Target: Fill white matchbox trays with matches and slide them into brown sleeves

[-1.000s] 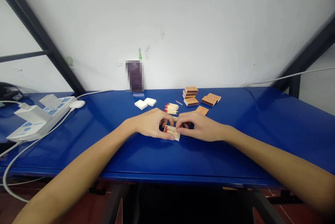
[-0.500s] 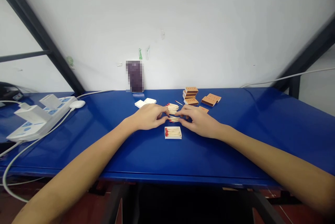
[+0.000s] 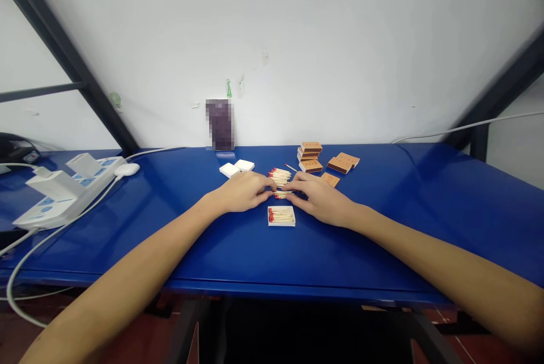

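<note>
My left hand (image 3: pixel 250 191) and my right hand (image 3: pixel 319 199) face each other over the blue table. Between their fingertips lies a small bunch of red-headed matches (image 3: pixel 282 195), pinched at the head end by the left and at the plain end by the right. Just behind it is a larger pile of matches (image 3: pixel 279 176), close to both index fingers. In front of the hands sits a white matchbox tray (image 3: pixel 281 224), partly filled with matches whose heads point left. One loose match (image 3: pixel 290 168) lies behind the pile.
Two white trays (image 3: pixel 244 165) lie behind my left hand. Orange matchboxes (image 3: pixel 310 165) are stacked behind my right hand, with flat orange sleeves (image 3: pixel 343 162) farther right. A white power strip (image 3: pixel 72 194) with cables is at left. A dark pixelated rectangle (image 3: pixel 221 126) stands against the wall.
My right thumb and fingers have shifted slightly left along the small bunch of matches. My left hand stays almost where it was. The tray and boxes have not moved.
</note>
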Demonstrator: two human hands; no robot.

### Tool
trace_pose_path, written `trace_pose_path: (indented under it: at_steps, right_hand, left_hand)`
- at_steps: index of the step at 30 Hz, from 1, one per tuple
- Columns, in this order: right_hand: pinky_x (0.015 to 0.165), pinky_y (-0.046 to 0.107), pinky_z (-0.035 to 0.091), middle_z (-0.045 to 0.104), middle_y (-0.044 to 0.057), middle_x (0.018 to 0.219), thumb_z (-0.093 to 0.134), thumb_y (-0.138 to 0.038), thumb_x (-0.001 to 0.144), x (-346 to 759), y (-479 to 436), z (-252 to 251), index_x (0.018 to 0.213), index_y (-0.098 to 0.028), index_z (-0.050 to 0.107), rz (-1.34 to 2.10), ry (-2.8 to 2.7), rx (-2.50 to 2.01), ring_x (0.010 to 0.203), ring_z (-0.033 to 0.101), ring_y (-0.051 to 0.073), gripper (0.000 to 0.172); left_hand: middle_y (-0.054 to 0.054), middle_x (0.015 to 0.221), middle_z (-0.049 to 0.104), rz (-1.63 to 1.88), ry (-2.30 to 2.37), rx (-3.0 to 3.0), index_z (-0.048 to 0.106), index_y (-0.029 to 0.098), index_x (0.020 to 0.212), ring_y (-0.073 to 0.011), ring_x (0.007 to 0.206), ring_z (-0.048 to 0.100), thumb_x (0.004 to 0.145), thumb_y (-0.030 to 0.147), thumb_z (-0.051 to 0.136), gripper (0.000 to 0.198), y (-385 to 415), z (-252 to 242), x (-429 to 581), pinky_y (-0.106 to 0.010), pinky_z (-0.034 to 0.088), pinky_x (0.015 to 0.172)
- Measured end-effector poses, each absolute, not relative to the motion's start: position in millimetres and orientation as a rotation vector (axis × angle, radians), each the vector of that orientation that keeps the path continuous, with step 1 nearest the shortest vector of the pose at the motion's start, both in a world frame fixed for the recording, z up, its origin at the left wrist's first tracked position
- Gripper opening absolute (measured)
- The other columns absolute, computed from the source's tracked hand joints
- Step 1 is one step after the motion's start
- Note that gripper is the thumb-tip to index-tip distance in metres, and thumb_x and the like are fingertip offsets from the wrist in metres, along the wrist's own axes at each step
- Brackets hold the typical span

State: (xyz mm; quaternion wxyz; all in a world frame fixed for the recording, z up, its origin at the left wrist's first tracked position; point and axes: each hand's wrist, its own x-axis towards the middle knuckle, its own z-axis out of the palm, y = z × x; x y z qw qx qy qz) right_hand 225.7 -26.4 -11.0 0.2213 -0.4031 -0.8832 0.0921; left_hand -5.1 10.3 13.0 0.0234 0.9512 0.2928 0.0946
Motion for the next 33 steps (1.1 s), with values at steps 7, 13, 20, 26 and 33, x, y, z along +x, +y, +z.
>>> trace_pose_path:
  at_steps: [7,13,20,26,33]
  right_hand:
    - [0.075,0.035,0.048,0.058,0.007,0.09,0.052,-0.031,0.097,225.9,-23.3,-9.2,0.097,-0.019,0.07,0.332,-2.413,-1.108,0.082,0.057,0.02,0.022]
    - [0.074,0.034,0.046,0.06,0.007,0.088,0.051,-0.03,0.096,225.0,-25.7,-4.3,0.09,-0.018,0.063,0.4,-2.417,-1.163,0.081,0.057,0.02,0.018]
    - [0.072,0.034,0.044,0.06,0.009,0.095,0.037,-0.032,0.102,228.7,-32.8,3.4,0.09,-0.019,0.053,0.4,-2.573,-1.301,0.079,0.057,0.02,0.024]
    - [0.067,0.031,0.039,0.062,0.008,0.092,0.032,-0.027,0.104,228.3,-38.7,6.2,0.094,-0.019,0.049,0.305,-2.638,-1.36,0.076,0.057,0.02,0.021]
    - [0.065,0.03,0.037,0.065,0.009,0.094,0.032,-0.026,0.105,224.6,-34.3,-3.3,0.098,-0.018,0.048,0.146,-2.658,-1.311,0.077,0.06,0.021,0.02]
  left_hand:
    - [0.005,0.058,0.055,0.334,0.883,2.634,0.067,0.018,0.095,-0.0095,0.051,0.045,0.092,0.026,0.053,0.017,11.3,9.4,-2.3,-0.024,0.031,0.055]
    - [0.004,0.061,0.054,0.383,0.864,2.449,0.067,0.017,0.094,-0.0087,0.053,0.043,0.091,0.028,0.055,0.017,12.0,5.7,0.8,-0.023,0.032,0.055]
    - [0.004,0.06,0.051,0.408,0.842,2.428,0.065,0.016,0.093,-0.009,0.054,0.041,0.093,0.033,0.05,0.023,10.5,6.0,0.7,-0.022,0.031,0.054]
    - [0.003,0.067,0.057,0.396,0.812,2.42,0.064,0.017,0.099,-0.0102,0.059,0.047,0.093,0.031,0.048,0.022,9.9,9.3,-2.6,-0.023,0.036,0.057]
    - [0.002,0.07,0.056,0.438,0.858,2.571,0.067,0.019,0.107,-0.0111,0.059,0.048,0.093,0.042,0.055,0.03,8.7,7.6,1.8,-0.025,0.036,0.058]
